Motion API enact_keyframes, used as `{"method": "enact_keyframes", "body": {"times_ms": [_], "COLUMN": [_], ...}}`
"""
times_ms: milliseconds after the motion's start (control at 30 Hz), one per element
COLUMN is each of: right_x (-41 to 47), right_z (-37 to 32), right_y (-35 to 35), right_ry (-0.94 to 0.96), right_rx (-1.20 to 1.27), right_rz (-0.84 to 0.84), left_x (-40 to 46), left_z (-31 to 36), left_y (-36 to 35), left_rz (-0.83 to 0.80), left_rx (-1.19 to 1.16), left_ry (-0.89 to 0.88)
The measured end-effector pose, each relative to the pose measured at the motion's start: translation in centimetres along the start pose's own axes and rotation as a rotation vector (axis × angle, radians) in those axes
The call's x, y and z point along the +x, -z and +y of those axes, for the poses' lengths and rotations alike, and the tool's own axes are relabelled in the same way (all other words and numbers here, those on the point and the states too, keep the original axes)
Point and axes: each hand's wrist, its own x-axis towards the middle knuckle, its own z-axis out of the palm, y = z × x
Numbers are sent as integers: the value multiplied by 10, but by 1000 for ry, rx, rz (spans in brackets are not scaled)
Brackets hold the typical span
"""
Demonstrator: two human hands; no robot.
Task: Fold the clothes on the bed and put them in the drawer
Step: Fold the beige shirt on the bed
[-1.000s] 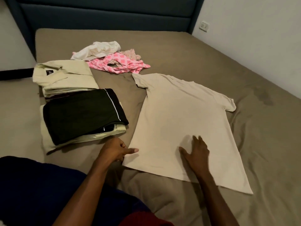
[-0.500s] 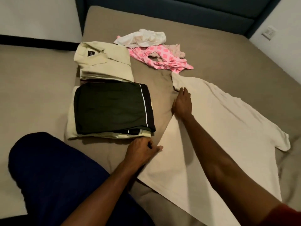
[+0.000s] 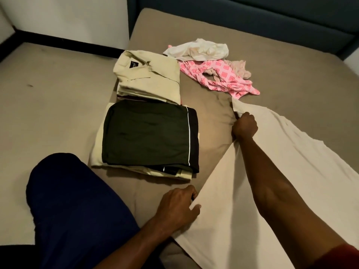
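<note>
A beige T-shirt (image 3: pixel 303 171) lies spread on the bed (image 3: pixel 213 144), running from the middle to the lower right. My right hand (image 3: pixel 244 126) grips its left sleeve, fingers curled round the cloth. My left hand (image 3: pixel 178 207) pinches the shirt's lower left hem corner near me. To the left of the shirt sits a folded stack with a black garment (image 3: pixel 149 136) on top. Behind it lies a folded cream collared shirt (image 3: pixel 149 78).
Unfolded clothes lie farther back on the bed: a white garment (image 3: pixel 198 49) and a pink patterned one (image 3: pixel 219 76). A dark blue headboard (image 3: pixel 252 18) runs along the far side. My knee in dark blue trousers (image 3: pixel 77 208) is at the lower left, beside the floor (image 3: pixel 48 90).
My right hand went from the shirt's lower middle up to its left sleeve and closed on it. My left hand kept the hem corner. The view swung left.
</note>
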Motion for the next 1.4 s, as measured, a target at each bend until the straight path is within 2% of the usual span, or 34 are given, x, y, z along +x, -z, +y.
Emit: {"method": "enact_keyframes", "body": {"times_ms": [100, 233, 300, 367, 467, 567, 633, 833, 933, 1067, 1167, 1233, 1300, 1400], "right_x": [11, 23, 23, 25, 6, -11, -18, -32, -20, -10, -12, -17, -24, -44], "right_z": [6, 28, 56, 88, 164, 229, 251, 263, 266, 279, 292, 293, 287, 270], "right_y": [14, 50, 75, 90, 116, 110, 104, 102, 103, 105, 101, 99, 99, 100], "right_ry": [-173, -385, -498, -592, -657, -751, -739, -536, -558, -592, -641, -633, -593, -429], "right_rx": [325, 1015, 1220, 1360, 1419, 1192, 1132, 1263, 1140, 1093, 991, 848, 565, 144], "right_rz": [10, 15, -24, -6, 107, 39, -93, -130, -55, 206, 109, 55, 74, 155], "left_x": [-4, -9, -17, -20, -37, -55, -64, -75, -73, -69, -70, -69, -66, -55], "left_z": [8, 37, 63, 83, 126, 159, 174, 176, 177, 174, 173, 173, 167, 142], "left_y": [0, 5, 7, 5, -17, -54, -75, -107, -110, -114, -118, -120, -113, -92], "left_rz": [19, 54, 37, -5, -54, -152, -236, -275, -247, -223, -279, -296, -183, 121], "left_rx": [-123, -257, -256, -194, 12, 185, 268, 286, 239, 136, 22, 44, 112, 231], "left_ry": [10, -35, -69, -126, -261, -288, -232, -198, -173, -168, -143, -151, -147, -121]}}
